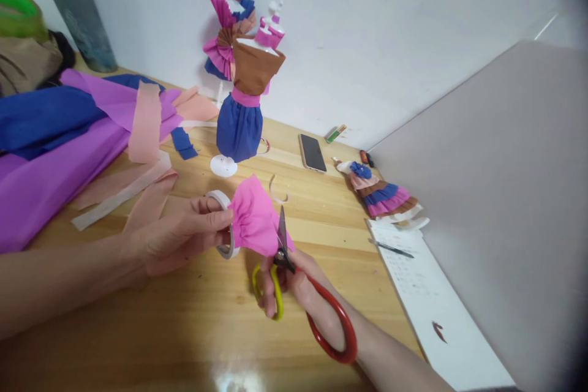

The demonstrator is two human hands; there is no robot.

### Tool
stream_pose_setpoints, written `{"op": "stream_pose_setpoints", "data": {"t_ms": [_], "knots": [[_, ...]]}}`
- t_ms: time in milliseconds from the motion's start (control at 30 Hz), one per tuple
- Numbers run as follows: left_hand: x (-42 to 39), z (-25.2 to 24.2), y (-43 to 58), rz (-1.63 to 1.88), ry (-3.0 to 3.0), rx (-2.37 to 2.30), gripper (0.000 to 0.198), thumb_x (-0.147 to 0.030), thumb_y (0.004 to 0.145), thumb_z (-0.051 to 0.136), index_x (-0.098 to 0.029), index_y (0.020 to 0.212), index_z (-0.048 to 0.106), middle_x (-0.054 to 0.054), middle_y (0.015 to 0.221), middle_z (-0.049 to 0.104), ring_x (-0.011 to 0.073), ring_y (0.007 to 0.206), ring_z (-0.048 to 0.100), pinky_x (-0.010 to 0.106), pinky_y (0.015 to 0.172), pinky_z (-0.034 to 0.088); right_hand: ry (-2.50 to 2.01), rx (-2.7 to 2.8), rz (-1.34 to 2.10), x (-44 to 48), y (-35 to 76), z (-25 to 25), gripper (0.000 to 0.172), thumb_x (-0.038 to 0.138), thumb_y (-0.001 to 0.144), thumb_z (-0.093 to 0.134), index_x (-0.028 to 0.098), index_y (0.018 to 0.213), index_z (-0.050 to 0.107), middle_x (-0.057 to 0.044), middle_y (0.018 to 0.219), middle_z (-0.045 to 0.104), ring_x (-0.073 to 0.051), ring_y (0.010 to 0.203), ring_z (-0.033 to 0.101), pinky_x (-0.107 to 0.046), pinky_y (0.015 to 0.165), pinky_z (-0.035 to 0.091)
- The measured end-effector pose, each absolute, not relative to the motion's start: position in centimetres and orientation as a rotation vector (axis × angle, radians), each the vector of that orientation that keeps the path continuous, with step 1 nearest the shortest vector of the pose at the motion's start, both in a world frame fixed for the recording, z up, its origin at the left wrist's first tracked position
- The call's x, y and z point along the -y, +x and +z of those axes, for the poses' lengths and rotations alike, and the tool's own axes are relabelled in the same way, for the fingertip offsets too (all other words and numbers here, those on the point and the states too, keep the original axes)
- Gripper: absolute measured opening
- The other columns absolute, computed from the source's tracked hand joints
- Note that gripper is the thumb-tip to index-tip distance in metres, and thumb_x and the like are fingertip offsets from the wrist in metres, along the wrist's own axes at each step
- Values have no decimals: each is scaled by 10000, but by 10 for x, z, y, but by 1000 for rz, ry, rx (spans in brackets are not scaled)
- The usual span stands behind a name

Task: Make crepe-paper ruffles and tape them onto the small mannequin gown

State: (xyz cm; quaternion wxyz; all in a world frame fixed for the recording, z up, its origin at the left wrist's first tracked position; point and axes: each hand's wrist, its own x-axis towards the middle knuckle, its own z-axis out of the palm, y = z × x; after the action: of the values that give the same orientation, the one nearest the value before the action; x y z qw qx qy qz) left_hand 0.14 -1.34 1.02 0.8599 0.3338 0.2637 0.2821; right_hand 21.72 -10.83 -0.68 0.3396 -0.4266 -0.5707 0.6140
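A bright pink, gathered piece of crepe paper (257,214) is held up above the pale wooden tabletop (220,337). At its gathered end, the left hand (197,226) has its grip closed on the paper, along with a white ring-shaped tape roll (221,197). At its opposite edge, the right hand (294,282) grips red-and-yellow-handled scissors (285,262), their dark blades against the paper. Behind the pink piece stands a small white mannequin in a brown top and blue skirt (243,125); to its left lie torn peach paper strips (144,125); beyond it to the right, a dark-screened phone (313,153) and a miniature tiered dress (386,196).
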Motion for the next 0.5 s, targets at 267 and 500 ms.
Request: {"op": "stream_pose_setpoints", "data": {"t_ms": [267, 500], "knots": [[15, 11, 3, 538, 738, -532, 285, -378, 702, 867, -126, 672, 737, 48, 689, 655, 151, 686, 563, 240, 639, 444, -1165, 1474, 1491, 111, 213, 9, 634, 791, 858, 457, 185, 995, 583, 0, 732, 541, -126, 587, 562, -308, 619, 512], [14, 4, 3, 534, 775, -482, 281, -384, 747, 830, -130, 665, 742, 34, 663, 664, 125, 650, 563, 221, 614, 424, -1220, 1494, 1457, 111, 215, 7, 633, 805, 852, 447, 189, 926, 573, 17, 635, 527, -129, 525, 545, -296, 566, 482]]}}
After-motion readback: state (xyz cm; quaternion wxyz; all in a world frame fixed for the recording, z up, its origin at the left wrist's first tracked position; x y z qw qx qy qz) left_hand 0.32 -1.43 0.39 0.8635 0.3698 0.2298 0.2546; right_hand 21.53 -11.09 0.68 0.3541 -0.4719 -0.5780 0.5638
